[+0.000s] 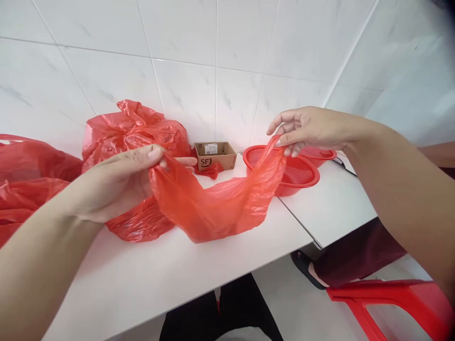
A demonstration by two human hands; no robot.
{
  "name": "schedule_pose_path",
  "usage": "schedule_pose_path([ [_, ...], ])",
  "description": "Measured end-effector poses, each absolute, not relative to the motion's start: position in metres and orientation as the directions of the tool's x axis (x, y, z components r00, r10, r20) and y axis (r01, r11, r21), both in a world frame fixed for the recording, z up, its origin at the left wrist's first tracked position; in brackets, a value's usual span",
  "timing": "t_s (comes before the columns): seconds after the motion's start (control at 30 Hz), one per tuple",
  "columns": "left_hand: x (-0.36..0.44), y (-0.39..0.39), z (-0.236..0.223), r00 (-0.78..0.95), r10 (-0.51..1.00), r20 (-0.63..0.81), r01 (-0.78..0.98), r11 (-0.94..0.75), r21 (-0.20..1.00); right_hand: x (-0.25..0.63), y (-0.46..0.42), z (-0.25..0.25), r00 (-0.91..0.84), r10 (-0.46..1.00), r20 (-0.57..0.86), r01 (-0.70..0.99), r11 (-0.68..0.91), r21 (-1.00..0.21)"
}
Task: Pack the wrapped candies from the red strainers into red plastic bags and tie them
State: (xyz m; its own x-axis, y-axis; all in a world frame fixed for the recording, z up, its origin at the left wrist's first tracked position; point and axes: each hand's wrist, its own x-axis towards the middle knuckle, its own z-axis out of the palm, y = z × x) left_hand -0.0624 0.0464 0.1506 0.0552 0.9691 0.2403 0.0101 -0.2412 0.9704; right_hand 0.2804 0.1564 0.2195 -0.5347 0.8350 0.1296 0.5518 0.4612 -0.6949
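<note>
Pinching a thin red plastic bag (220, 208) by its two ends, the hands stand well apart. The left hand (121, 175) has its thumb pressed on one end, with a finger reaching out straight past the film; the right hand (298, 130) nips the other, gathered end between thumb and fingertips, its remaining fingers loosely curled. Between them the bag sags, limp and creased, in front of the white table (142, 284); whether the pinched parts are handles or corners of the mouth cannot be told.

Film this thin probably tears or stretches easily, so a soft grip with the finger pads should serve better than nails, with equal pull on both sides. The right end sits a little higher; levelling the two would likely let the creases hang out more evenly. Raising the slack clear of the tabletop clutter should also help.

Just beyond the left hand bulges a crumpled red plastic bag (135, 128), with another red bundle (31, 161) farther left. Behind the right side of the sagging film sit red perforated baskets (309, 177). Farther back, a small open cardboard box (223, 162) marked SF stands near the white tiled wall (188, 38).
</note>
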Motion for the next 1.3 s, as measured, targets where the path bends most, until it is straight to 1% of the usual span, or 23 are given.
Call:
schedule_pose_path([
  [0.07, -0.050, 0.052, 0.149, 0.225, 0.961, 0.162, -0.201, -0.117, 0.973, 0.266, 0.150, 0.224, -0.585, 0.796, 0.155, 0.506, 0.508, -0.698],
  [0.1, -0.045, 0.055, 0.148, 0.267, 0.952, 0.153, -0.250, -0.084, 0.964, 0.257, 0.145, 0.225, -0.614, 0.768, 0.184, 0.468, 0.541, -0.699],
  [0.13, -0.040, 0.058, 0.147, 0.288, 0.946, 0.146, -0.257, -0.071, 0.964, 0.247, 0.140, 0.227, -0.646, 0.734, 0.210, 0.427, 0.576, -0.697],
  [0.2, -0.034, 0.063, 0.144, 0.355, 0.930, 0.097, -0.175, -0.036, 0.984, 0.223, 0.129, 0.227, -0.721, 0.656, 0.223, 0.361, 0.630, -0.687],
  [0.3, -0.029, 0.064, 0.142, 0.485, 0.874, -0.013, 0.090, -0.035, 0.995, 0.186, 0.112, 0.219, -0.829, 0.535, 0.164, 0.301, 0.672, -0.677],
  [0.33, -0.028, 0.064, 0.141, 0.505, 0.861, -0.056, 0.180, -0.041, 0.983, 0.176, 0.108, 0.214, -0.844, 0.508, 0.172, 0.271, 0.681, -0.681],
  [0.4, -0.027, 0.063, 0.140, 0.485, 0.867, -0.112, 0.279, -0.033, 0.960, 0.159, 0.103, 0.203, -0.837, 0.476, 0.270, 0.176, 0.701, -0.691],
  [0.43, -0.028, 0.062, 0.139, 0.458, 0.881, -0.120, 0.274, -0.012, 0.962, 0.154, 0.103, 0.196, -0.814, 0.469, 0.343, 0.120, 0.714, -0.690],
  [0.5, -0.028, 0.062, 0.138, 0.400, 0.911, -0.104, 0.182, 0.032, 0.983, 0.150, 0.108, 0.181, -0.746, 0.474, 0.468, 0.033, 0.728, -0.685],
  [0.53, -0.028, 0.062, 0.138, 0.375, 0.923, -0.090, 0.123, 0.046, 0.991, 0.151, 0.113, 0.174, -0.725, 0.484, 0.490, 0.013, 0.720, -0.693],
  [0.6, -0.027, 0.064, 0.137, 0.346, 0.934, -0.084, 0.055, 0.069, 0.996, 0.158, 0.123, 0.159, -0.730, 0.518, 0.446, 0.021, 0.670, -0.742],
  [0.67, -0.025, 0.067, 0.134, 0.343, 0.935, -0.087, 0.044, 0.077, 0.996, 0.165, 0.132, 0.145, -0.760, 0.538, 0.365, 0.052, 0.609, -0.792],
  [0.73, -0.021, 0.070, 0.130, 0.351, 0.933, -0.084, 0.052, 0.070, 0.996, 0.170, 0.136, 0.137, -0.766, 0.543, 0.344, 0.062, 0.595, -0.801],
  [0.8, -0.018, 0.072, 0.126, 0.351, 0.934, -0.074, 0.061, 0.057, 0.997, 0.173, 0.132, 0.134, -0.714, 0.570, 0.407, 0.068, 0.635, -0.769],
  [0.9, -0.017, 0.072, 0.122, 0.355, 0.933, -0.061, 0.059, 0.043, 0.997, 0.176, 0.116, 0.137, -0.581, 0.603, 0.547, 0.098, 0.719, -0.688],
  [0.97, -0.019, 0.072, 0.121, 0.372, 0.927, -0.052, 0.037, 0.041, 0.998, 0.178, 0.102, 0.138, -0.556, 0.569, 0.606, 0.096, 0.768, -0.634],
  [1.07, -0.023, 0.071, 0.121, 0.369, 0.929, -0.030, 0.020, 0.024, 1.000, 0.181, 0.089, 0.130, -0.610, 0.466, 0.641, 0.037, 0.824, -0.565],
  [1.1, -0.025, 0.071, 0.121, 0.363, 0.932, -0.021, 0.050, 0.002, 0.999, 0.182, 0.089, 0.125, -0.624, 0.451, 0.638, 0.017, 0.824, -0.566],
  [1.17, -0.026, 0.070, 0.120, 0.362, 0.932, -0.002, 0.156, -0.059, 0.986, 0.183, 0.093, 0.113, -0.677, 0.464, 0.571, 0.003, 0.778, -0.628],
  [1.23, -0.025, 0.069, 0.118, 0.382, 0.924, 0.003, 0.265, -0.113, 0.958, 0.184, 0.102, 0.100, -0.764, 0.496, 0.413, 0.053, 0.686, -0.726],
  [1.3, -0.023, 0.068, 0.113, 0.371, 0.928, 0.041, 0.401, -0.200, 0.894, 0.185, 0.111, 0.090, -0.807, 0.526, 0.271, 0.119, 0.592, -0.797],
])
